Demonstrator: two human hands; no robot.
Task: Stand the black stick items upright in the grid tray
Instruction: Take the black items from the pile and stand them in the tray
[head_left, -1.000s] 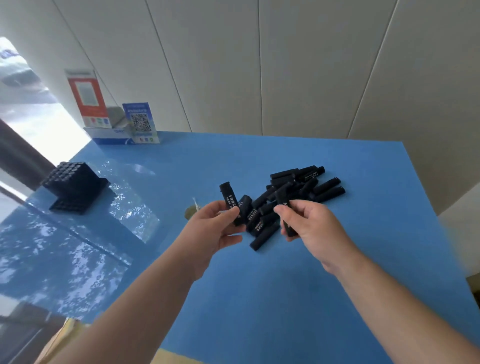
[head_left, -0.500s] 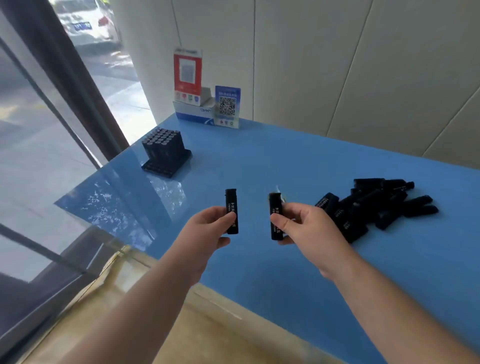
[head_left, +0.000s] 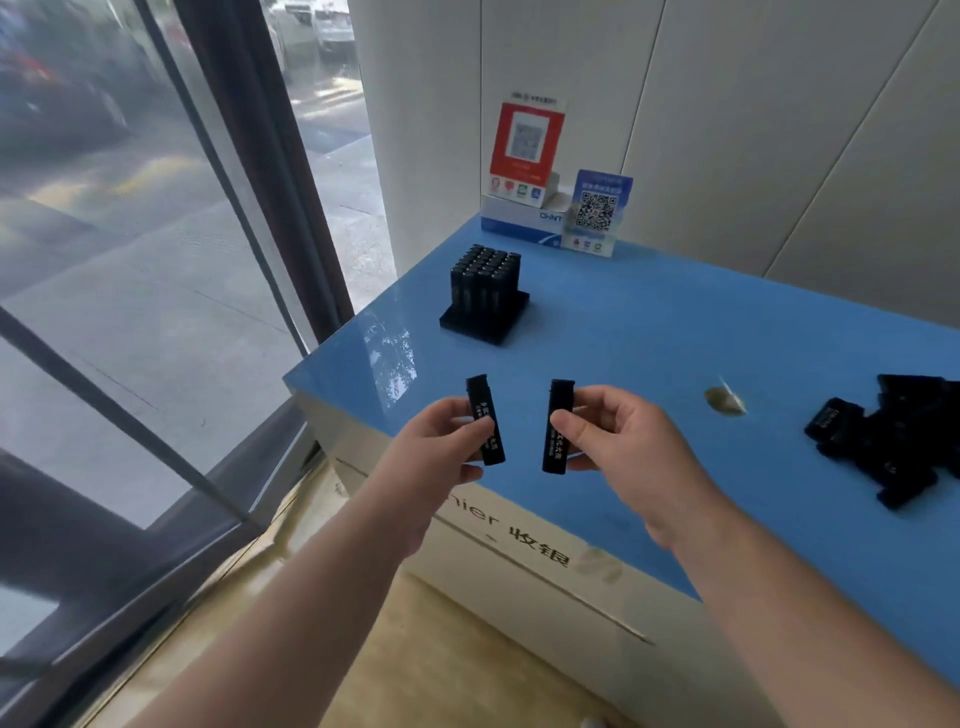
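Note:
My left hand (head_left: 439, 447) pinches one black stick (head_left: 485, 420) upright between thumb and fingers. Beside it, my right hand (head_left: 623, 447) pinches a second black stick (head_left: 557, 427), also upright. Both hands hover over the near left corner of the blue table (head_left: 649, 332). Farther back on the table stands the black grid tray (head_left: 485, 319), filled with several upright black sticks (head_left: 483, 275). A loose pile of black sticks (head_left: 893, 441) lies at the right edge of the view.
Two QR-code signs (head_left: 597, 210) and a white box stand at the table's back edge by the wall. A small beige object (head_left: 724, 401) lies on the table right of my hands. A glass window with a dark frame (head_left: 249, 171) is on the left.
Both hands, each holding a stick, have moved left away from the pile toward the tray. The view has swung left, so the pile now sits at the right edge.

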